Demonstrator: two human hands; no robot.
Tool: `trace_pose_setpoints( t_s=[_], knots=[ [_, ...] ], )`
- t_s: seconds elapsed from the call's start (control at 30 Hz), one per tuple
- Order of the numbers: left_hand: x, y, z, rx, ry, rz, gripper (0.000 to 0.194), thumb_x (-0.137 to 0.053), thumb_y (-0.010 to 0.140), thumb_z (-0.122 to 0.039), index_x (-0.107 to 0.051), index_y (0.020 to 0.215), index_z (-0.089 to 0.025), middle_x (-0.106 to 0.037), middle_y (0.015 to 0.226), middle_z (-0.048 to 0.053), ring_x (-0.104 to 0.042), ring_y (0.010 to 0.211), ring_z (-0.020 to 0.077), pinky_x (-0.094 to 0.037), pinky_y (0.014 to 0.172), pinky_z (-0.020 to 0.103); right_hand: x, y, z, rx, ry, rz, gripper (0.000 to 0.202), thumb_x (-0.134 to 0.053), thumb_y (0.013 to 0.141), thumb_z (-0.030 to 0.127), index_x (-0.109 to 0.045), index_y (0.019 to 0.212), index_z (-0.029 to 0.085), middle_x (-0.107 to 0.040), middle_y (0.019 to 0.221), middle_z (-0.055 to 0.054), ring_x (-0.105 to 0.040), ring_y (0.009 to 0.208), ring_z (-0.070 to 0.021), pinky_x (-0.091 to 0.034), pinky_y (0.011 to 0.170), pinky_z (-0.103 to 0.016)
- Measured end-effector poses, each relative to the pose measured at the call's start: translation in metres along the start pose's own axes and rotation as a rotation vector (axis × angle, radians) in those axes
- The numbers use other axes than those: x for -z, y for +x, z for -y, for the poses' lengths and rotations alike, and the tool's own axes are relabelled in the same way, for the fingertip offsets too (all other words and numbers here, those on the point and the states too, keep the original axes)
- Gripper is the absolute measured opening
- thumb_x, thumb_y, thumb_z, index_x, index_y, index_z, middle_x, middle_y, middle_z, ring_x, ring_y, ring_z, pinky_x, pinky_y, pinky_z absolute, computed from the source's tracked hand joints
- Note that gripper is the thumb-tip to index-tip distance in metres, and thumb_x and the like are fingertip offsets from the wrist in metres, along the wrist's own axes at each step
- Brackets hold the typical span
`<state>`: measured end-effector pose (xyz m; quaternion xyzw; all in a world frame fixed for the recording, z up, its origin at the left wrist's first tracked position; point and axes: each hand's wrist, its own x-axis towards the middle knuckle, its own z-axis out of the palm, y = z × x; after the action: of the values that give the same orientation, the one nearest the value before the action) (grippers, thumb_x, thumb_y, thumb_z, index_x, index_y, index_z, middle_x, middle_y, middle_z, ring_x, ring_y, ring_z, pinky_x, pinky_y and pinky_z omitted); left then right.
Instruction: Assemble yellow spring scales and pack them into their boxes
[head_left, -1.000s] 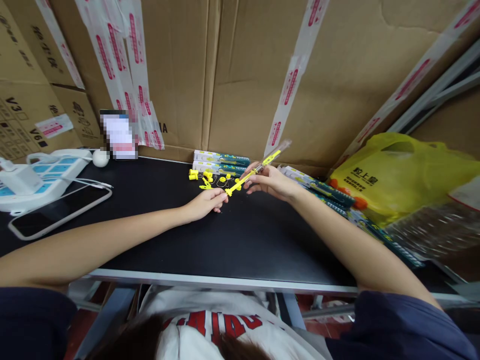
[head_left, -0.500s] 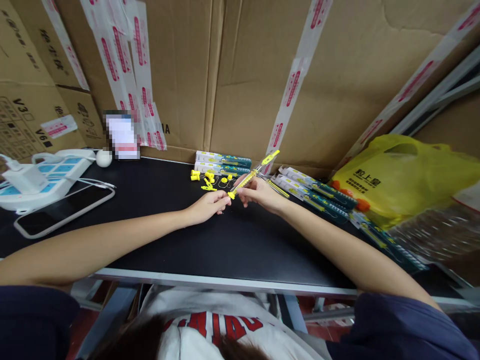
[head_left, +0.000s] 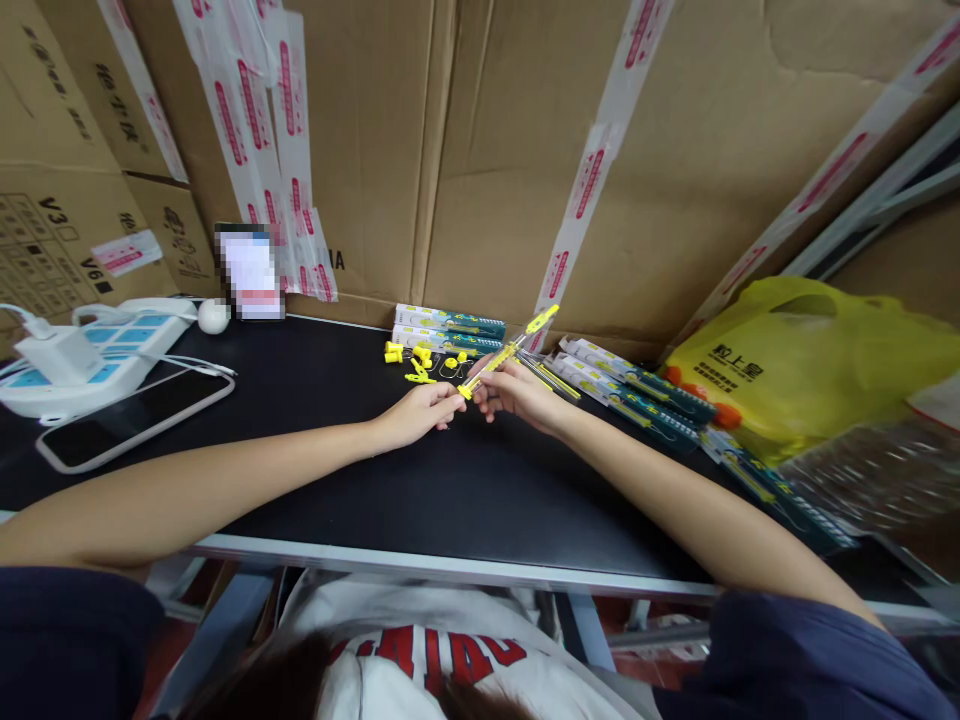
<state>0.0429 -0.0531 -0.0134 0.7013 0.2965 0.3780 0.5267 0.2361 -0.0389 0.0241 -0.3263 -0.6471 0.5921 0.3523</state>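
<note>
A slim clear tube with yellow ends slants up to the right between my two hands, over the black table. My left hand pinches its lower yellow end with thumb and fingertips. Around the tube's lower middle, the fingers of my right hand are closed. The upper tip is a flat yellow piece with a hole or slot. Just behind my hands lie several small yellow plastic parts, with thin wire pieces among them. Thin rods lie partly behind my right hand.
Printed narrow boxes lie along the cardboard wall, and more boxes lie to the right. A yellow plastic bag is at far right. On the left are a power strip, a phone and a propped phone.
The camera view has shifted slightly, so the scene sits a little further right. Both hands keep nearly the same hold on the tube.
</note>
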Motion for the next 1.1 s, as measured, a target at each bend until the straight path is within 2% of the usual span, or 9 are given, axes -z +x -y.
trace_pose_setpoints(
  t_s=[0.27, 0.43, 0.73, 1.1],
  knots=[
    [0.001, 0.0, -0.005, 0.014, 0.023, 0.011, 0.034, -0.056, 0.08, -0.048, -0.055, 0.077, -0.014, -0.048, 0.053, -0.005, -0.043, 0.052, 0.009, -0.033, 0.058, 0.026, -0.003, 0.0, -0.003, 0.03, -0.034, -0.015, 0.037, -0.075, 0.073, 0.043, -0.055, 0.092, 0.018, -0.062, 0.064, 0.003, -0.058, 0.053, -0.0094, -0.051, 0.046, -0.021],
    [0.002, 0.0, -0.01, 0.032, -0.026, 0.031, 0.037, -0.061, 0.077, -0.049, -0.057, 0.074, -0.013, -0.056, 0.056, -0.002, -0.049, 0.055, 0.0094, -0.035, 0.061, 0.025, -0.003, -0.001, -0.003, 0.021, 0.012, -0.019, 0.037, -0.075, 0.073, 0.043, -0.055, 0.092, 0.018, -0.063, 0.065, 0.003, -0.059, 0.053, -0.0098, -0.052, 0.048, -0.022],
    [0.009, -0.001, -0.012, 0.058, -0.069, 0.097, 0.041, -0.066, 0.077, -0.051, -0.07, 0.085, -0.011, -0.062, 0.061, 0.0, -0.051, 0.058, 0.0086, -0.037, 0.062, 0.023, -0.004, 0.0, -0.005, 0.041, 0.082, 0.011, 0.035, -0.073, 0.076, 0.046, -0.055, 0.087, 0.018, -0.062, 0.064, 0.002, -0.058, 0.052, -0.0096, -0.052, 0.046, -0.021],
    [0.006, -0.003, -0.01, 0.024, -0.024, 0.016, 0.04, -0.066, 0.076, -0.051, -0.067, 0.077, -0.012, -0.062, 0.057, 0.001, -0.053, 0.057, 0.0106, -0.04, 0.064, 0.025, -0.012, -0.002, -0.008, 0.096, 0.082, 0.005, 0.039, -0.078, 0.071, 0.046, -0.056, 0.086, 0.018, -0.063, 0.062, 0.004, -0.06, 0.054, -0.0097, -0.055, 0.051, -0.024]
  ],
)
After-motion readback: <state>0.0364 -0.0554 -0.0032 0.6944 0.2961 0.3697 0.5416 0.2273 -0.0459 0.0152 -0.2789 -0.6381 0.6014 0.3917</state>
